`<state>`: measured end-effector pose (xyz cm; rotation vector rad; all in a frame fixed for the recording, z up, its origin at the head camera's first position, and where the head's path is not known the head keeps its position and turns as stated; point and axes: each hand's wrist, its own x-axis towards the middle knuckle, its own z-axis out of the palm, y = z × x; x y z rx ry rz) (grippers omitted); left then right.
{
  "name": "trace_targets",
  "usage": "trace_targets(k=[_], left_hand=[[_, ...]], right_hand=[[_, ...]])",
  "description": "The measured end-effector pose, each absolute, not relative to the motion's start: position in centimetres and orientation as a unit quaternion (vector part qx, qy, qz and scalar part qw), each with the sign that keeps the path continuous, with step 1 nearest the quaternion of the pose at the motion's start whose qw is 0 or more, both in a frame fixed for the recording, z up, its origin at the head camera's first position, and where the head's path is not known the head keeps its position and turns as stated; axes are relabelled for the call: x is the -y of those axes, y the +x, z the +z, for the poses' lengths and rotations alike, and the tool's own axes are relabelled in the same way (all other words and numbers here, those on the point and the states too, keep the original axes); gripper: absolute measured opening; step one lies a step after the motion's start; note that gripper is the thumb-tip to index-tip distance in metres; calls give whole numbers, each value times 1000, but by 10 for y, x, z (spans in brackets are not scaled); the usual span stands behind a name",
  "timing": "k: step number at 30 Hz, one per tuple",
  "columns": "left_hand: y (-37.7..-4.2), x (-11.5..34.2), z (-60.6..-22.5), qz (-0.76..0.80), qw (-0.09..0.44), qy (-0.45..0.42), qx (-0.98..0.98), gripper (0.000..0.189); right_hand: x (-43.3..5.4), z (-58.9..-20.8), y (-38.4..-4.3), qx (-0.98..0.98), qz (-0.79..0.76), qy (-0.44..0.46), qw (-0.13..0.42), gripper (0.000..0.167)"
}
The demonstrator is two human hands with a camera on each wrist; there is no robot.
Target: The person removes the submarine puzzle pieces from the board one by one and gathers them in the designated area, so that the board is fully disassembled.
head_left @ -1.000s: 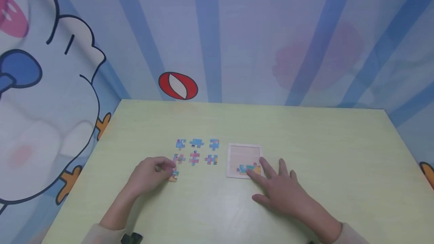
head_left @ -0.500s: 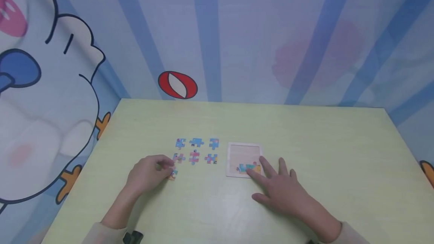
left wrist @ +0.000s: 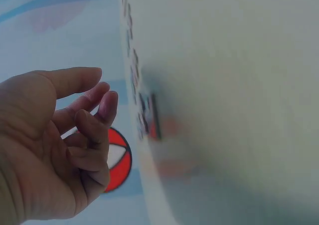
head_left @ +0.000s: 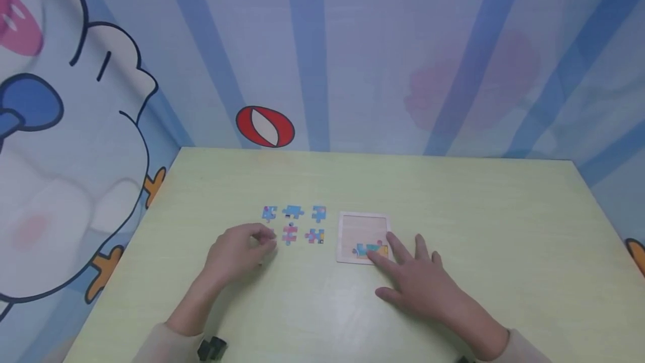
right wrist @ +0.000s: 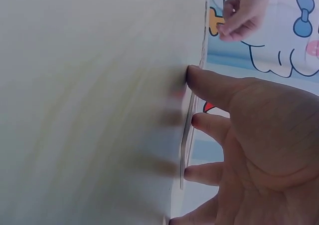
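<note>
My left hand (head_left: 242, 254) hovers over the left column of loose jigsaw pieces, hiding most of one pink piece. In the left wrist view, the thumb and loosely bent fingers (left wrist: 112, 108) stand apart with nothing between them; a jigsaw piece (left wrist: 155, 116) lies on the table beyond. My right hand (head_left: 420, 284) is spread at the lower right of a square puzzle tray (head_left: 340, 240). Its index fingertip touches joined blue and yellow jigsaw pieces (head_left: 360, 249) along the tray's bottom, and another finger is at the right rim.
Loose jigsaw pieces lie in rows left of the tray, among them a blue piece (head_left: 319, 213), a pink piece (head_left: 289, 234) and a multicoloured piece (head_left: 314, 236). Behind the pale table (head_left: 453, 200) rises a printed cartoon backdrop (head_left: 373, 60).
My left hand has shifted right and slightly up, and its fingers have left the lower-left piece, which the hand now mostly covers. The right hand has stayed in place.
</note>
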<state>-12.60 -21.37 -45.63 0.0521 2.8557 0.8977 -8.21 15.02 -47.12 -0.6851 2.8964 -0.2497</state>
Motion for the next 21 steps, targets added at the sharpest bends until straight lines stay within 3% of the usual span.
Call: trace_targets(k=[11,21], left_hand=[[-142,143,-454,304,69,130,-941,10],[-154,87,-460,278,111,183,-936,23]], right_hand=[[-162,-469,-81,-961,-102,-244,84,78],[-168,-470,-81,-958,-95,-257,82,76]])
